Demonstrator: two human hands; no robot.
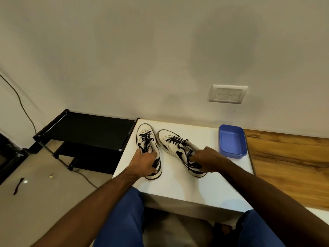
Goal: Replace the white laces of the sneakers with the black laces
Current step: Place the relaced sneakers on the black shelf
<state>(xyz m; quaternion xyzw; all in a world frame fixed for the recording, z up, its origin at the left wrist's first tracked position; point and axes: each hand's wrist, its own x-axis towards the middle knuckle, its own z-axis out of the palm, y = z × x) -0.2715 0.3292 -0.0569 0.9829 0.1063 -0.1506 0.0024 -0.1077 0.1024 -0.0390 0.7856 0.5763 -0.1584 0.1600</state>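
Both white low-top sneakers with black trim sit on the white tabletop already threaded with black laces [175, 140], the left sneaker [148, 145] under the left hand [145, 162], whose fingers curl round its collar, and the right sneaker [179, 148] under the right hand [207, 160], which grips its heel opening. The job looks nearly finished, so a good move now is to keep each grip firm at the collar and set the pair down straight, toes away, laces untangled. An empty blue rectangular plastic tray [232, 140] lies just beyond the right hand; no white laces are visible.
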